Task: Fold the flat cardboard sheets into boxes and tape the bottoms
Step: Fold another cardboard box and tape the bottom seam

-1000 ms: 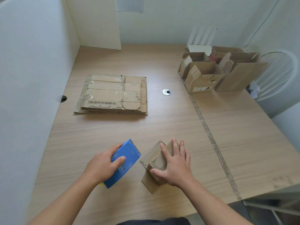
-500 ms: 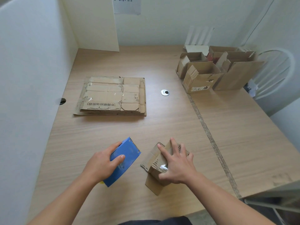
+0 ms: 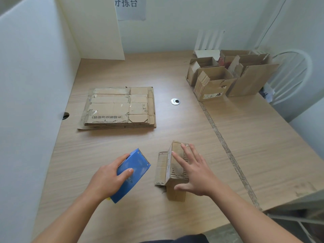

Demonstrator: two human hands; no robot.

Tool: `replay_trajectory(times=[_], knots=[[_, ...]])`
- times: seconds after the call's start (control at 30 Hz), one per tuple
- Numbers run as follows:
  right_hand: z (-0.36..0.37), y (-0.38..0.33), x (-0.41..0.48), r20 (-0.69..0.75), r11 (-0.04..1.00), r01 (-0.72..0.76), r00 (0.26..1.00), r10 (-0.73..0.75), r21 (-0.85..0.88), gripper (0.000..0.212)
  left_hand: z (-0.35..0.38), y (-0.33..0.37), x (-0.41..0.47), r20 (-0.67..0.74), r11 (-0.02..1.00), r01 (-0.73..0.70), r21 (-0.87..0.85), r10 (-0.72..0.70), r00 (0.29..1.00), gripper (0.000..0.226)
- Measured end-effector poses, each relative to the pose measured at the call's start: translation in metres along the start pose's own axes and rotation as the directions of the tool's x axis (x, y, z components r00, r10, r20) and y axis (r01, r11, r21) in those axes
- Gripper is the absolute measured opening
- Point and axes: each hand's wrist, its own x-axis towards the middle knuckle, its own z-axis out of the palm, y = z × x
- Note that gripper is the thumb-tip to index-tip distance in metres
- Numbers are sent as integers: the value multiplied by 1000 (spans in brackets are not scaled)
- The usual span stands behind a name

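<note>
A wide band of worktop (image 3: pixel 175 130) runs between my small box (image 3: pixel 176 166), near the front edge, and the stack of flat sheets (image 3: pixel 119 107) beyond it to the left. Finished boxes (image 3: pixel 219 81) crowd the edge far right of it. Just left of the box, my left hand (image 3: pixel 105 179) grips the blue tape dispenser (image 3: pixel 135 172). My right hand (image 3: pixel 196 178) lies spread on its top, fingers straight.

Matt wood-grain table (image 3: pixel 175 71), rough corrugated cardboard box (image 3: pixel 176 165), smooth blue plastic tape dispenser (image 3: pixel 135 170)

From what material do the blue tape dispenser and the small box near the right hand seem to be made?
Blue tape dispenser: probably plastic or painted metal; smooth blue shell with a toothed edge. Small box: corrugated cardboard, matte brown; wavy fluting shows along its cut edges.
</note>
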Motion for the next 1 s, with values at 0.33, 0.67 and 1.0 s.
replay_trajectory(times=[0.33,0.67,1.0], knots=[[30,3,-4,-3,889,-106,993,120,445,103,-7,3,2,-18,997,-72,8,72,997,51],[16,1,17,-48,902,-3,998,26,432,81,-21,10,2,26,979,-205,21,204,979,62],[-40,-27,5,-271,832,123,962,34,541,54,-29,15,-4,3,600,-678,424,748,664,49]])
